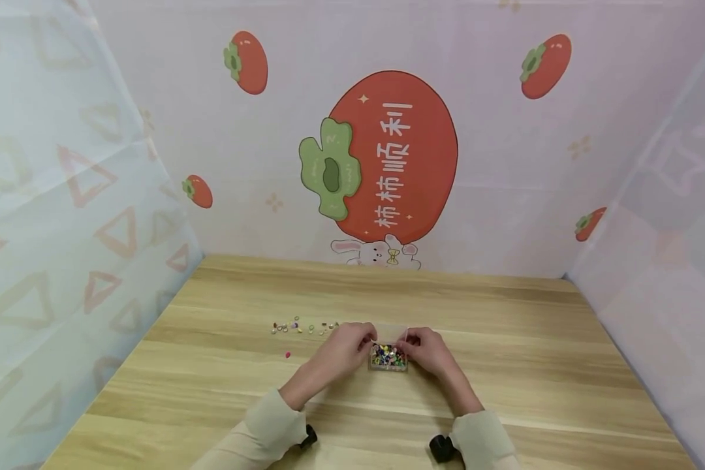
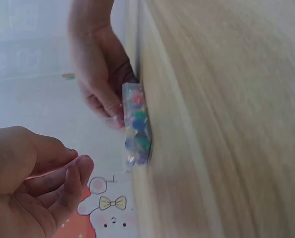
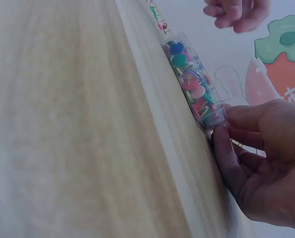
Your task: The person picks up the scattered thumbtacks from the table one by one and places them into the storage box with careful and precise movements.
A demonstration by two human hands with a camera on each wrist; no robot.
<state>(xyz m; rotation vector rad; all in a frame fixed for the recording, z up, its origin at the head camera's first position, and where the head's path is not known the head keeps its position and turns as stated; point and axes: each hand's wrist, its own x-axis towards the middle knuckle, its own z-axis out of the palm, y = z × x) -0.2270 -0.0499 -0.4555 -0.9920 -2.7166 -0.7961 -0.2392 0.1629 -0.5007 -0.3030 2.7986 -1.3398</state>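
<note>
A small clear plastic box (image 1: pixel 388 368), filled with thumbtacks (image 1: pixel 388 355) of many colours, lies on the table with its clear lid (image 1: pixel 391 333) raised at the back. My right hand (image 1: pixel 427 352) grips the box's right end, thumb and fingers pinching the plastic in the right wrist view. At the far left corner of the box is my left hand (image 1: pixel 349 344). In the left wrist view my left hand (image 2: pixel 38 178) hovers apart from the box, thumb and index fingertips together. Whether anything small sits between those fingertips is hidden.
Several loose thumbtacks (image 1: pixel 311 328) are scattered on the wooden table (image 1: pixel 505 326) left of the box. A single pink one (image 1: pixel 288 354) lies nearer. Printed cloth walls (image 1: pixel 487 215) enclose the table at the back and both sides.
</note>
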